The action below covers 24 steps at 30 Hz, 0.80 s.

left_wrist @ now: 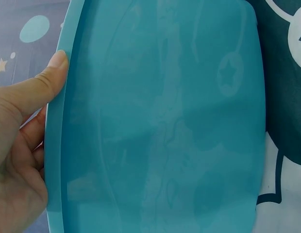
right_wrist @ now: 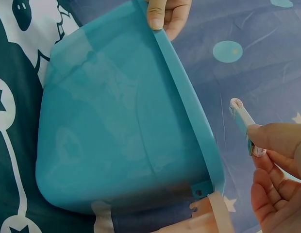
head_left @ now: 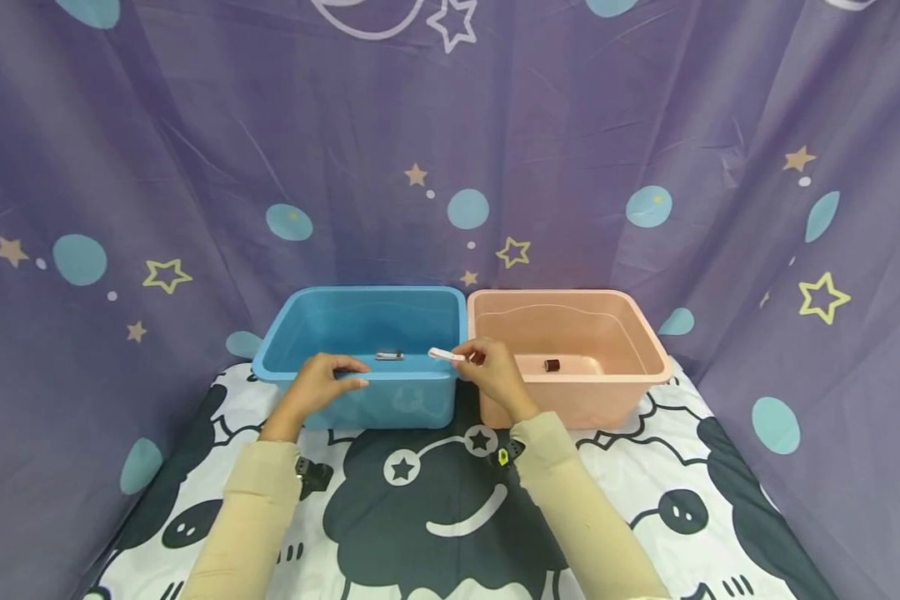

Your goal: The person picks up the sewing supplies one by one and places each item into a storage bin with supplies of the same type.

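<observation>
My right hand (head_left: 497,377) pinches a small folded strip (head_left: 442,354), seemingly a soft tape measure, between thumb and fingers. It is held above the right front corner of the blue bin (head_left: 390,377). In the right wrist view the strip (right_wrist: 244,119) is pale, with a rounded folded end and fine printed marks. My left hand (head_left: 318,385) grips the blue bin's front rim, thumb outside and fingers over the inner side; the left wrist view shows the thumb on the rim (left_wrist: 56,145). A similar folded strip (head_left: 389,356) lies inside the blue bin.
A pink bin (head_left: 570,378) stands right beside the blue one, with a small dark reddish-brown cylinder (head_left: 552,365) in it. Both bins rest on a cloth with black and white cartoon print (head_left: 450,500). A purple patterned curtain (head_left: 375,167) hangs behind.
</observation>
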### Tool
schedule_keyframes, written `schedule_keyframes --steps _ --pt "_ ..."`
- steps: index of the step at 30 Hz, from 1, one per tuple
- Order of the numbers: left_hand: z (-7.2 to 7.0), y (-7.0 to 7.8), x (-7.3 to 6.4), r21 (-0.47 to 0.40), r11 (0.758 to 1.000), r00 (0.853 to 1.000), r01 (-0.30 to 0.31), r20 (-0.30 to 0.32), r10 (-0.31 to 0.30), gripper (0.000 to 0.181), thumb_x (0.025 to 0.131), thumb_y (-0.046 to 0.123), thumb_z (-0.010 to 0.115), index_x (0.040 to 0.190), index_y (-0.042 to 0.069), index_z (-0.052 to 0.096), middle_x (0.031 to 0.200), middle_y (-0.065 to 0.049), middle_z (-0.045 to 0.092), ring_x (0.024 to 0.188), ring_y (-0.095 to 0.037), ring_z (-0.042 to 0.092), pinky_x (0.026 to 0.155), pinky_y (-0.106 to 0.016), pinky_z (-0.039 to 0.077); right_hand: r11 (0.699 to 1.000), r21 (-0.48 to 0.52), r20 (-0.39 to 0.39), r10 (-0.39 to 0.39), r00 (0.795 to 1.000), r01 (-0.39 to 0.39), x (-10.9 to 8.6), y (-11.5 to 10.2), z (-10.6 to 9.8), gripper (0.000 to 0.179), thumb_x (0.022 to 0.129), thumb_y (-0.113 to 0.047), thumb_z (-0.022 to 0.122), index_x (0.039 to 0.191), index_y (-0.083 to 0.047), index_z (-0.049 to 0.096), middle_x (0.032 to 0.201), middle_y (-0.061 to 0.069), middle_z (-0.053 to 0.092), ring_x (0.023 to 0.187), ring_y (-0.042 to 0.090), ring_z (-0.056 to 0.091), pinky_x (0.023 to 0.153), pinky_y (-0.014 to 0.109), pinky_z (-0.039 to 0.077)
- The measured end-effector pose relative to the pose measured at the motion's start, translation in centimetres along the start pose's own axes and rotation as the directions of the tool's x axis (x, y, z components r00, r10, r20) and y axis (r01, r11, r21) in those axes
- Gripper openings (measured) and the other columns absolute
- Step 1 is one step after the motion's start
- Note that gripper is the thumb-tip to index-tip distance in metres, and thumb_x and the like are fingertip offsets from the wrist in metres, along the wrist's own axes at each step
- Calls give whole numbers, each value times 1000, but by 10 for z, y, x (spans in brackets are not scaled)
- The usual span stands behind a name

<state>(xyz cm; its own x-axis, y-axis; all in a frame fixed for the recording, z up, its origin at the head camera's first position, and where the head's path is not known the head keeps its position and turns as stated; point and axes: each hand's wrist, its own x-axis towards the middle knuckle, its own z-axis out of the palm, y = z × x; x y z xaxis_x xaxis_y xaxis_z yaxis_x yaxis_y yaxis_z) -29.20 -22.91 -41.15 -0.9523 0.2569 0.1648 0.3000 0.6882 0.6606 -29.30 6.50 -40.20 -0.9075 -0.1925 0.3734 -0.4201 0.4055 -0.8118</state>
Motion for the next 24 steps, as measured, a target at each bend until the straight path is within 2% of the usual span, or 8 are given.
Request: schedule_keyframes --steps 7,16,24 --pt "-2 1 0 6 1000 1000 -7 -1 7 24 84 17 72 105 6 71 106 -14 68 97 -30 63 80 -42 53 999 31 18 17 1000 -17 7 -1 8 12 81 -2 70 93 0 71 75 10 61 62 15 49 52 22 46" --pt "-1 -1 -1 -1 1000 1000 -13 2 13 25 83 17 72 105 5 71 106 -14 69 96 -30 64 79 -41 54 998 -21 27 56 998 -55 13 -3 19 11 82 -6 71 93 -3 72 79 7 60 66 16 47 53 22 41" --pt "0 0 1 4 1000 1000 -22 -9 22 24 82 16 73 104 5 72 105 -14 69 95 -29 64 78 -42 53 999 -44 18 18 1000 -17 18 0 22 11 82 -5 70 93 -2 72 83 9 64 67 16 47 55 23 40"
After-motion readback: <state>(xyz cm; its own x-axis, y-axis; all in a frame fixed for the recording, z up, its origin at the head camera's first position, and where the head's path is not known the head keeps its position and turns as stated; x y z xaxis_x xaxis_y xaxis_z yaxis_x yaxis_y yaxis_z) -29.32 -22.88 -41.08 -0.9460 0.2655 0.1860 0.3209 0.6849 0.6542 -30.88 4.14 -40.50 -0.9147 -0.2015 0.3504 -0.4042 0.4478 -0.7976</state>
